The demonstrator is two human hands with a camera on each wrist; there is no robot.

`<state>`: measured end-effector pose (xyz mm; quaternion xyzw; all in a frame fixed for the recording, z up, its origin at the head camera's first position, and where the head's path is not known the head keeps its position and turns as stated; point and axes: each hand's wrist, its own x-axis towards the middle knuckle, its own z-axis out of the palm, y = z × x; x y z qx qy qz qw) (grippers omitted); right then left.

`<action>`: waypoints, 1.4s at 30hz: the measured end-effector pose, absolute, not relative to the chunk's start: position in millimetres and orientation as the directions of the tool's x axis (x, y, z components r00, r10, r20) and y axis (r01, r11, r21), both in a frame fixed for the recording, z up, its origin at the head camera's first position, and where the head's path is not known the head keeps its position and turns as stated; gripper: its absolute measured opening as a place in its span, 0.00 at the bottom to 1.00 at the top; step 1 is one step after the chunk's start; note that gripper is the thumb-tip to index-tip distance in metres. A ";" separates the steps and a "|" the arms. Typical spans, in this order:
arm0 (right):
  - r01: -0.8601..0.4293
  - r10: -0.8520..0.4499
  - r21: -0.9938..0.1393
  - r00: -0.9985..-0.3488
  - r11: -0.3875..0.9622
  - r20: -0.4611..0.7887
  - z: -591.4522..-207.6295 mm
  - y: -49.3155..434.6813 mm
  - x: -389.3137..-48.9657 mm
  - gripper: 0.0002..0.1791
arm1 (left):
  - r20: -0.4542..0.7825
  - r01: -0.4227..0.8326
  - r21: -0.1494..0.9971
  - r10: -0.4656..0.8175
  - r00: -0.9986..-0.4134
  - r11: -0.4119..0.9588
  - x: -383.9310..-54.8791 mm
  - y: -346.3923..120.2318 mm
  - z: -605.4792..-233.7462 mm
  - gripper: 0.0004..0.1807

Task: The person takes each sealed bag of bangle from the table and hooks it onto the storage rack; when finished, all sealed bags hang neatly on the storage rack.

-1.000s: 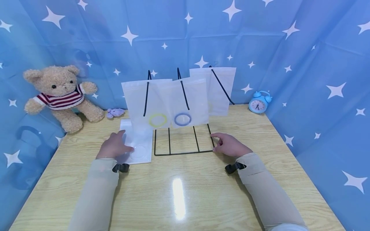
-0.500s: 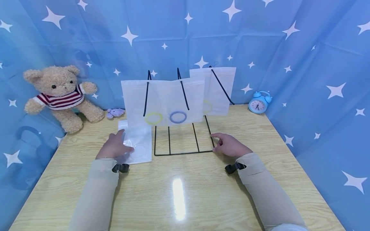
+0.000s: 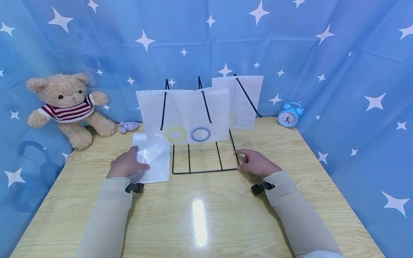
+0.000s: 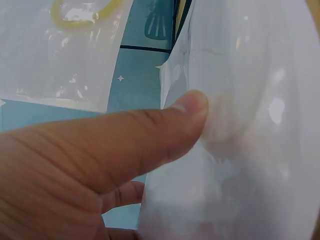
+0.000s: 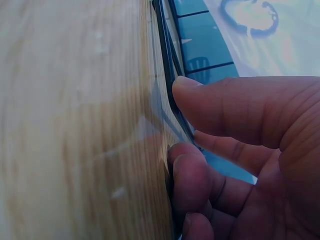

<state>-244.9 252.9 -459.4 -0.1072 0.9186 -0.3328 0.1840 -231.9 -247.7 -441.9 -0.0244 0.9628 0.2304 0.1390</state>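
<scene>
A black wire rack (image 3: 206,172) stands on the table with three upright hooks. Frosted zip bags hang from them: one with a yellow-green ring (image 3: 176,134), one with a blue ring (image 3: 200,134), and a rear bag (image 3: 248,96) whose yellowish ring is mostly hidden. Left of the base lies another zip bag (image 3: 158,157), with a faint clear ring inside. My left hand (image 3: 126,165) holds its left side, thumb on top in the left wrist view, the fingers partly hidden behind it. My right hand (image 3: 255,161) grips the wire at the base's right front corner.
A teddy bear (image 3: 66,104) and a small purple plush toy (image 3: 129,126) sit at the back left. At the back right stands a blue alarm clock (image 3: 288,114). Behind everything hangs a blue star-patterned curtain (image 3: 184,21). Bare wood (image 3: 167,218) lies in front of the rack.
The two front hanging bags have swung left and then part of the way back. My left index finger has drawn in slightly; my right hand has kept its place.
</scene>
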 end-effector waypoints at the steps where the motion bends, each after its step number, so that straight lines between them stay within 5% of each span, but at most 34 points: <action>1: -0.073 -0.320 -0.654 -0.909 0.753 -0.267 -459.3 253.1 -244.7 0.39 | -0.282 -0.116 0.439 0.014 -0.959 0.891 -232.2 -247.5 -442.2 0.60; 9: -0.077 -0.326 -0.658 -0.907 0.749 -0.265 -459.8 254.3 -244.5 0.39 | -0.311 -0.166 0.492 -0.005 -0.950 0.855 -234.7 -249.7 -445.2 0.62; 21: -0.074 -0.320 -0.655 -0.910 0.752 -0.264 -460.0 253.6 -244.3 0.38 | -0.292 -0.166 0.523 -0.007 -0.956 0.836 -238.3 -260.2 -444.6 0.39; 42: -0.075 -0.326 -0.662 -0.908 0.746 -0.264 -458.4 252.9 -243.0 0.38 | -0.148 -0.177 0.696 -0.103 -0.984 0.696 -238.5 -263.7 -432.4 0.29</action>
